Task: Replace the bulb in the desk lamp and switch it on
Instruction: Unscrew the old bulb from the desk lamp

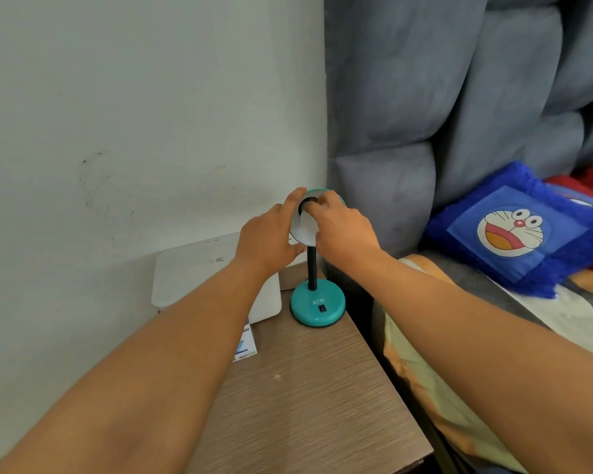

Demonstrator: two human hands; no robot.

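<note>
Lamp: teal round-based desk lamp point(317, 307) near my wooden bedside table's point(308, 398) far right corner.
Left hand point(271, 239): clasping its white-lined shade point(297, 230).
Right hand point(343, 230): fingers pinching the white bulb point(308, 223) at the socket.

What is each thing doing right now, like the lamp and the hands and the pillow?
Desk lamp: upright on the table, not lit.
Lamp shade: tilted toward the camera, held.
Bulb: white, inside the shade, dark.
Switch: on the teal base, position unclear.
Left hand: gripping the shade's rim.
Right hand: fingers on the bulb.
White box: closed, beside the lamp.
Blue pillow: lying on the bed.
</note>
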